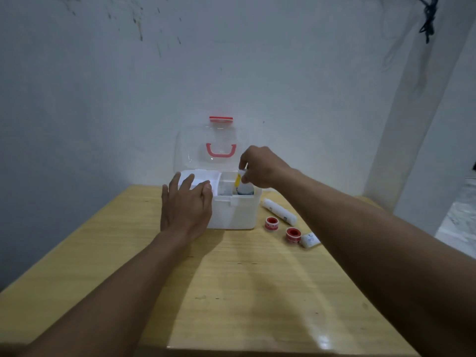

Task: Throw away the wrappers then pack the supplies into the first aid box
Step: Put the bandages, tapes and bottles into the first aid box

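Observation:
A white first aid box [237, 215] stands open at the far end of the wooden table, its clear lid [208, 148] with pink handle tilted up against the wall. My left hand [185, 204] rests flat on the box's front left corner, fingers spread. My right hand [260, 167] hovers over the box's right compartment, fingers pinched on a small white bottle with a yellow label [240, 180] that stands partly inside. To the right of the box lie a white bandage roll [279, 211], two red tape rolls [271, 224] [292, 234] and a small white packet [310, 239].
The yellow wooden table [244, 292] reaches toward me, its left edge running diagonally. A white wall stands right behind the box. A pillar and an opening onto a floor are at the right.

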